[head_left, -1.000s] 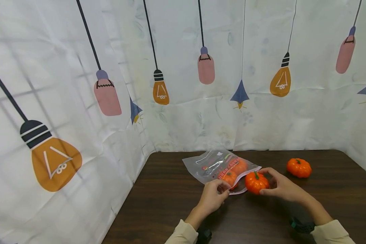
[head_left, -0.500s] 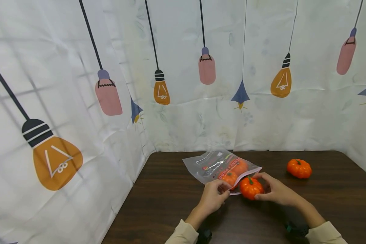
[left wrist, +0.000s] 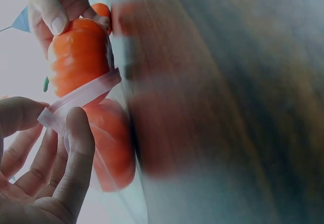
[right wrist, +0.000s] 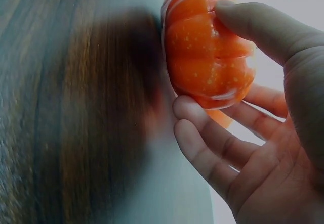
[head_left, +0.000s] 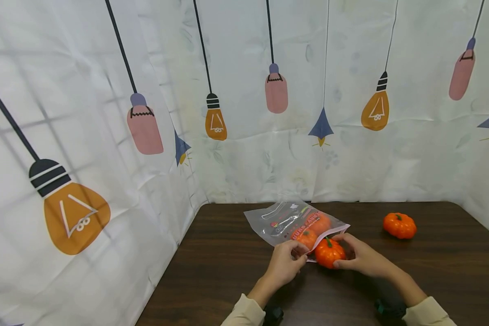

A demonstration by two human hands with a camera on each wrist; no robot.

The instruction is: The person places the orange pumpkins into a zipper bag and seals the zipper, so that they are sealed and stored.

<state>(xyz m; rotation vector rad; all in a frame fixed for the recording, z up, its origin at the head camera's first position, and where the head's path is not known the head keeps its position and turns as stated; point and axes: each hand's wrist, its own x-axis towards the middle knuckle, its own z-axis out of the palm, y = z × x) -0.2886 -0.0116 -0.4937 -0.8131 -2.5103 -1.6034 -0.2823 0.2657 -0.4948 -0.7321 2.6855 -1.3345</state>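
Note:
My right hand [head_left: 362, 257] grips a small orange pumpkin [head_left: 329, 253] with a green stem, right at the mouth of a clear zip bag [head_left: 279, 222]. In the right wrist view the thumb lies on one side of the pumpkin [right wrist: 210, 52] and the fingers curl under the other. My left hand [head_left: 285, 265] pinches the bag's edge; the left wrist view shows the pinkish zip strip [left wrist: 86, 92] between thumb and fingers, crossing the front of the held pumpkin. Inside the bag lie more orange pumpkins [head_left: 318, 222], seen through printed plastic.
Another orange pumpkin [head_left: 399, 225] stands on the dark wooden table [head_left: 212, 253] at the back right. A white curtain [head_left: 244, 167] printed with lamps hangs behind the table's far edge and along the left side.
My right hand has moved left with the pumpkin, from beside the bag into its mouth. The left hand stays in place, holding the bag's edge.

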